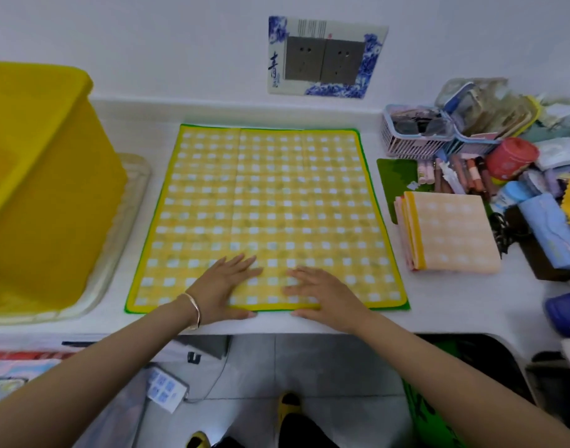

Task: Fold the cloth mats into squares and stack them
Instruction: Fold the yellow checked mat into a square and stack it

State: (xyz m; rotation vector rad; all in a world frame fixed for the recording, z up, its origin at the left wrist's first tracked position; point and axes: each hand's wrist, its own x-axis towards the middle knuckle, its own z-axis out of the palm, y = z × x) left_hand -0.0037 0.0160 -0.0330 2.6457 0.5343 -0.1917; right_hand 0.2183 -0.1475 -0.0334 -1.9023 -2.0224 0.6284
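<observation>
Lying spread flat on the white counter, the yellow checked cloth mat has both hands on its near edge: left hand and right hand, fingers straight and slightly spread, palms down. Just to its right sits a folded stack of mats; a yellow bin stands left.

**One head-worn view, facing forward and down**

A single wide-angle camera sits on the person's head and looks steeply down onto the white desk from close above. The left hand and right hand lie low in mid-frame. The wall behind the desk fills the top, and the floor below its near edge fills the bottom. Straight edges bow toward the sides.
</observation>
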